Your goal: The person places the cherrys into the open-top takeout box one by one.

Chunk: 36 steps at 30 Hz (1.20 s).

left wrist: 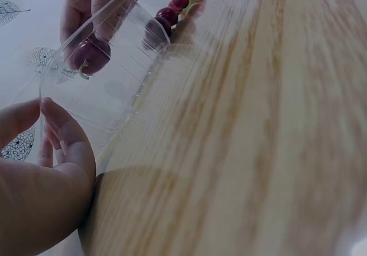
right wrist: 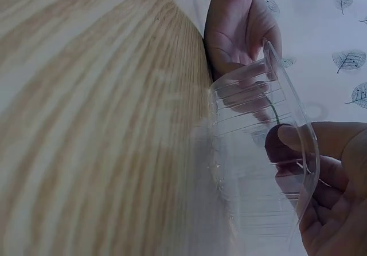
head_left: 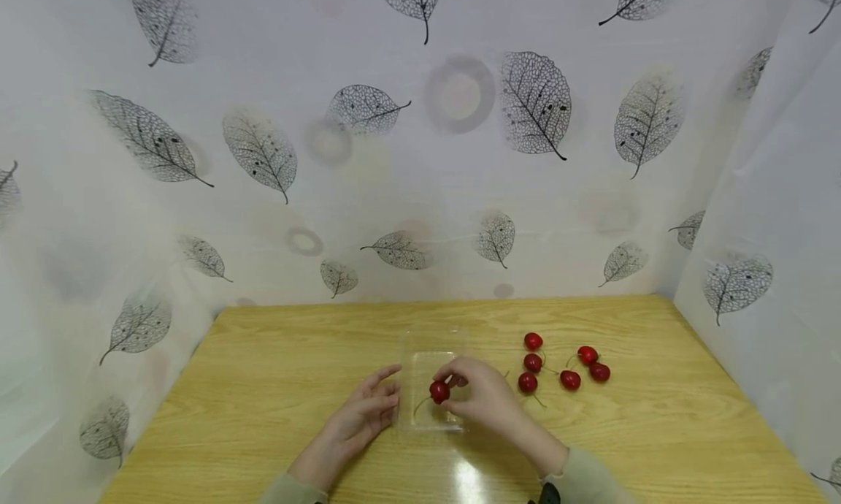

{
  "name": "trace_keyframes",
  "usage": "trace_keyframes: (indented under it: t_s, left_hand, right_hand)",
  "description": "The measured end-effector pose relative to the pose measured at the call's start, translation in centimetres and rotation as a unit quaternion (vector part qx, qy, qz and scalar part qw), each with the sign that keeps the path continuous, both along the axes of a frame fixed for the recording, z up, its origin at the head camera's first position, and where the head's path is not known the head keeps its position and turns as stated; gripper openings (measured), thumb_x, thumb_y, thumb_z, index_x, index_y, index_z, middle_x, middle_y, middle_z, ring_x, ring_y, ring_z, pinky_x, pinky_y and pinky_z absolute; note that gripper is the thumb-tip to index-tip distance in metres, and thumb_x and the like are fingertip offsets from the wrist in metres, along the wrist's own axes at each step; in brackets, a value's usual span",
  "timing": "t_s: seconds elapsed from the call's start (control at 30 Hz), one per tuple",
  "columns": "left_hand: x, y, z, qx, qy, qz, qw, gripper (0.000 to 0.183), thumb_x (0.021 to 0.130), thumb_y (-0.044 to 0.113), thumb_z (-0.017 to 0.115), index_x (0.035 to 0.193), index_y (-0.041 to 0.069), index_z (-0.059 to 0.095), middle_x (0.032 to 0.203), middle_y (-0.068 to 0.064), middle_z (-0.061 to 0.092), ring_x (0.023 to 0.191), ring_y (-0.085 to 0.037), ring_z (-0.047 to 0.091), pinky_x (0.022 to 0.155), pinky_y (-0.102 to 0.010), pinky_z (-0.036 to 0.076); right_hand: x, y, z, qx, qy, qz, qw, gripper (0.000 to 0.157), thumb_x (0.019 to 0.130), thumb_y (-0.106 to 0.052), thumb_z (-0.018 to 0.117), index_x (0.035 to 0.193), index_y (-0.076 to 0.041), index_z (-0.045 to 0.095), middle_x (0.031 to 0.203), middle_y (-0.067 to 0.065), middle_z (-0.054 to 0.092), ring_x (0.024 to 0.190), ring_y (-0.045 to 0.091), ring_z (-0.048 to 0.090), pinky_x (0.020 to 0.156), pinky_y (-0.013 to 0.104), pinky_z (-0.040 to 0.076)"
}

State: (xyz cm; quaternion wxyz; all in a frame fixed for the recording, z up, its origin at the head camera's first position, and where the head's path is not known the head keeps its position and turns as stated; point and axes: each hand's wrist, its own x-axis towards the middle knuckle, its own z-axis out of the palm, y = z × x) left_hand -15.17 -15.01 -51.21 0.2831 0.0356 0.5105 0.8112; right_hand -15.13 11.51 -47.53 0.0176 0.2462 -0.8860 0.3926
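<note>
A clear plastic box (head_left: pixel 434 428) stands on the table, open at the top. My right hand (head_left: pixel 482 394) reaches over it and pinches a dark red cherry (head_left: pixel 439 392) between thumb and fingers. Its green stem (right wrist: pixel 272 108) points toward the left hand in the right wrist view. At the box's left side is my left hand (head_left: pixel 364 416), its fingertips (left wrist: pixel 50 106) right at the rim and its fingers loosely spread. Seen through the clear wall in the left wrist view, the pinched cherry (left wrist: pixel 92 54) hangs within the box's outline.
To the right of the box, several cherries lie loose on the wooden table (head_left: pixel 296 358): three in a column, such as the middle cherry (head_left: pixel 533 362), and a cluster with a cherry (head_left: pixel 570 380) at its left. A leaf-patterned curtain (head_left: pixel 407 197) encloses the back and sides.
</note>
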Motion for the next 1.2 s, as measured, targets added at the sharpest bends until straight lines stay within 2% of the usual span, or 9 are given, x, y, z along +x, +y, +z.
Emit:
trace_keyframes:
  t_s: [0.13, 0.4, 0.57, 0.97, 1.2]
  left_hand:
    - [-0.03, -0.04, -0.07, -0.002, -0.002, 0.002, 1.0000, 0.059, 0.105, -0.004, 0.053, 0.159, 0.013, 0.037, 0.117, 0.008, 0.060, 0.095, -0.001, 0.060, 0.089, -0.018, 0.051]
    - [-0.19, 0.05, 0.14, 0.002, -0.008, 0.006, 0.9999, 0.060, 0.104, -0.004, 0.055, 0.159, 0.013, 0.037, 0.117, 0.007, 0.059, 0.095, -0.001, 0.061, 0.088, -0.018, 0.052]
    - [-0.32, 0.08, 0.26, 0.002, -0.009, 0.007, 0.9999, 0.061, 0.104, -0.004, 0.055, 0.160, 0.012, 0.036, 0.117, 0.006, 0.059, 0.095, -0.002, 0.061, 0.088, -0.017, 0.052]
    - [-0.40, 0.14, 0.17, -0.004, -0.009, 0.006, 0.9999, 0.061, 0.105, -0.004, 0.055, 0.160, 0.012, 0.035, 0.119, 0.005, 0.057, 0.095, -0.002, 0.060, 0.087, -0.017, 0.053]
    - [-0.32, 0.09, 0.24, 0.000, -0.008, 0.007, 0.9999, 0.060, 0.104, -0.005, 0.054, 0.159, 0.013, 0.036, 0.119, 0.006, 0.057, 0.096, -0.002, 0.060, 0.088, -0.017, 0.052]
  right_hand:
    - [0.20, -0.25, 0.06, 0.016, 0.011, -0.009, 1.000, 0.037, 0.077, -0.004, 0.090, 0.110, -0.012, 0.077, 0.108, 0.000, 0.078, 0.094, 0.018, 0.073, 0.087, 0.039, 0.062]
    - [-0.13, -0.47, 0.03, 0.055, 0.038, -0.015, 0.998, 0.036, 0.075, -0.005, 0.092, 0.107, -0.013, 0.079, 0.105, -0.001, 0.078, 0.091, 0.016, 0.073, 0.082, 0.031, 0.060]
    - [-0.30, -0.57, 0.24, 0.064, 0.039, -0.019, 0.997, 0.035, 0.076, -0.006, 0.092, 0.108, -0.013, 0.079, 0.105, -0.001, 0.078, 0.091, 0.016, 0.072, 0.082, 0.030, 0.060]
    - [-0.21, -0.72, 0.39, 0.058, 0.048, -0.026, 0.997, 0.030, 0.080, -0.004, 0.089, 0.108, -0.011, 0.078, 0.106, 0.002, 0.078, 0.090, 0.019, 0.073, 0.078, 0.029, 0.059]
    - [-0.18, -0.74, 0.34, 0.039, 0.033, -0.029, 0.998, 0.030, 0.082, -0.007, 0.089, 0.109, -0.012, 0.077, 0.107, 0.001, 0.078, 0.092, 0.019, 0.073, 0.081, 0.030, 0.060]
